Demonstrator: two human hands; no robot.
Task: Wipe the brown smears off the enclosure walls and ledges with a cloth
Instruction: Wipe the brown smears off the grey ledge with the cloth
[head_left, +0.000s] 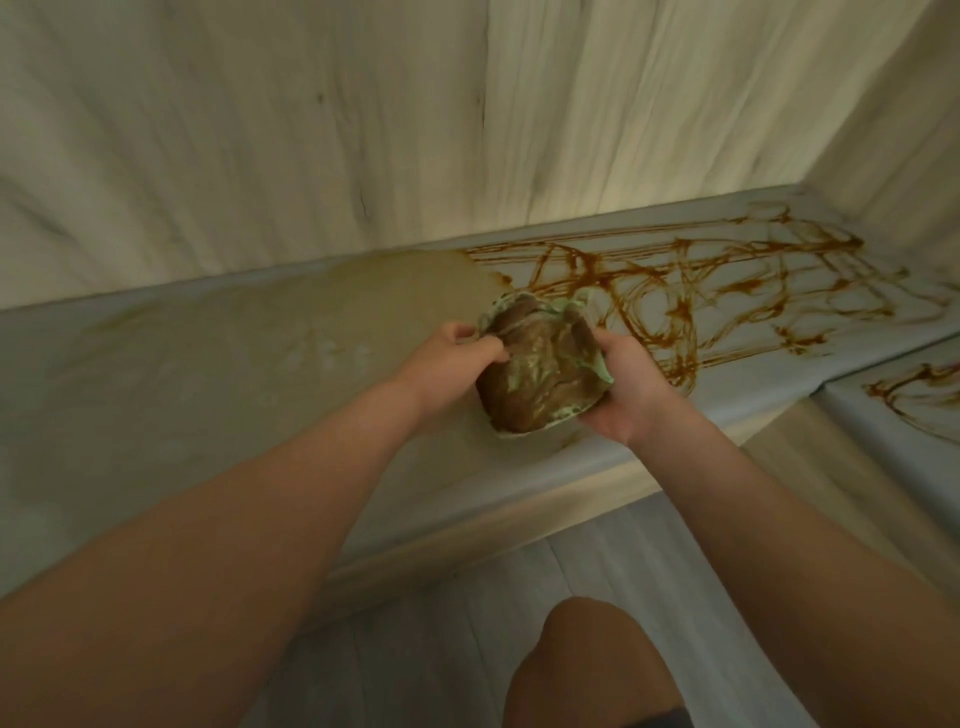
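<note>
Cloth (540, 371) bunched between both hands over the ledge (218, 364). Left hand (452, 364) pinches its left edge, right hand (626, 387) cups and grips the right side. Brown smears (701, 291) lie just right of the cloth.

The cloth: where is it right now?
In the head view, the cloth is just right of centre, held between the left hand and the right hand over the ledge, just left of the brown smears.
</note>
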